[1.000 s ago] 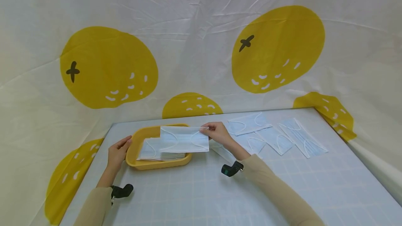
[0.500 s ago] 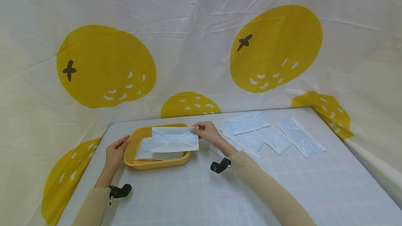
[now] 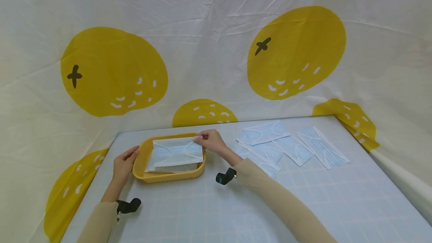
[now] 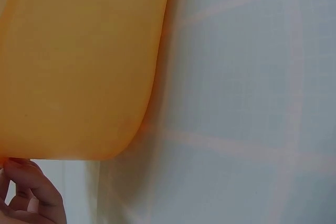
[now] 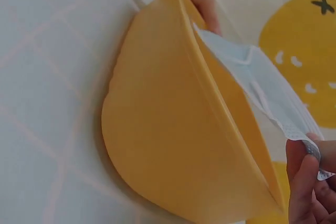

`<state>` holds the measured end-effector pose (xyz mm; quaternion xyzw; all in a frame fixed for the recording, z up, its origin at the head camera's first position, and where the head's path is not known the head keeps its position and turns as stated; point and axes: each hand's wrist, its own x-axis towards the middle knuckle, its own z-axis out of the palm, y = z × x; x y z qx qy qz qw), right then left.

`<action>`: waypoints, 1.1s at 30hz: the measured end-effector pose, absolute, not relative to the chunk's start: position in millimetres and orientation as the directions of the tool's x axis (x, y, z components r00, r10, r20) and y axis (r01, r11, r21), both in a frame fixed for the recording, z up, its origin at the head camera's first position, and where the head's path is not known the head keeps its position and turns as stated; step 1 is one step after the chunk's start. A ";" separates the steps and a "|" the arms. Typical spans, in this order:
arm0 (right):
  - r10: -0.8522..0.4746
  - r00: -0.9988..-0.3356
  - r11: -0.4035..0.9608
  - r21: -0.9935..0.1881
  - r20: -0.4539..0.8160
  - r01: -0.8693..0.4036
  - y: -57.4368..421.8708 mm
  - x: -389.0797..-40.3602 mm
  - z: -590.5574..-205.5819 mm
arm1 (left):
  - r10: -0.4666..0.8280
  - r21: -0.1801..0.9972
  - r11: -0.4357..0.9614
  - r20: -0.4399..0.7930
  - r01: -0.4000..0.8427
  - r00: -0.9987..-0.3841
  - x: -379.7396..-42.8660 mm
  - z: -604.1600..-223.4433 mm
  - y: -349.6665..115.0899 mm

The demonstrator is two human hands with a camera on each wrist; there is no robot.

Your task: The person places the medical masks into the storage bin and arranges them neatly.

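My right hand (image 3: 213,140) pinches one end of a pale blue face mask (image 3: 175,151) with white ear loops. That mask is over the yellow tray (image 3: 165,178), above a stack of masks (image 3: 180,168) lying inside. The right wrist view shows thumb and fingers on the corner of the mask (image 5: 257,80), just beyond the tray's rim. At the tray's left end, my left hand (image 3: 123,164) grips the rim. In the left wrist view the fingers of the left hand (image 4: 34,190) meet the tray's edge, partly out of frame.
Several loose face masks (image 3: 291,149) lie spread and partly overlapping on the table (image 3: 236,213), right of the tray. Behind the table hangs a white cloth (image 3: 209,59) with yellow fruit prints. A black wrist camera (image 3: 226,176) sits on the right wrist.
The right hand has moved left, carrying the mask from the tray's right side to over the stack, and the mask is lower. The left hand stays on the tray's left end.
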<state>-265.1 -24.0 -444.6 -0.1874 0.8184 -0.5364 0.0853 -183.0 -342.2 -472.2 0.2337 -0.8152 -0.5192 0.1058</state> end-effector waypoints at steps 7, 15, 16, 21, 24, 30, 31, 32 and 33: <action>-0.394 -0.915 0.403 -0.879 0.086 -0.256 -36.1 -264.7 -448.9 | -0.470 0.892 0.351 -0.095 -0.285 -0.878 -184.4 -472.1 -345.1; -0.375 -0.923 0.452 -0.853 0.084 -0.261 -46.2 -262.0 -449.0 | -0.472 0.892 0.344 -0.107 -0.294 -0.875 -185.2 -472.3 -343.8; -0.375 -0.923 0.457 -0.851 0.082 -0.261 -47.2 -262.1 -449.0 | -0.472 0.892 0.344 -0.106 -0.293 -0.875 -185.0 -472.1 -343.6; -0.361 -0.930 0.486 -0.837 0.068 -0.250 -51.3 -261.9 -449.2 | -0.472 0.892 0.345 -0.103 -0.291 -0.875 -184.3 -471.0 -342.7; -0.350 -0.935 0.512 -0.826 0.050 -0.236 -53.5 -260.6 -447.3 | -0.474 0.894 0.348 -0.090 -0.281 -0.876 -184.1 -470.8 -343.2; -0.354 -0.935 0.591 -0.768 0.029 -0.247 -57.2 -258.7 -440.7 | -0.470 0.893 0.356 -0.084 -0.276 -0.879 -182.8 -469.7 -343.4; -0.357 -0.934 0.599 -0.760 0.027 -0.250 -57.9 -258.4 -439.8 | -0.468 0.892 0.358 -0.084 -0.276 -0.880 -182.9 -469.6 -343.2; -0.358 -0.933 0.610 -0.750 0.024 -0.254 -58.7 -258.1 -439.3 | -0.466 0.891 0.359 -0.085 -0.276 -0.881 -183.0 -469.6 -343.0; -0.358 -0.933 0.621 -0.742 0.019 -0.253 -59.6 -257.9 -439.2 | -0.465 0.892 0.357 -0.088 -0.278 -0.881 -183.0 -469.6 -342.7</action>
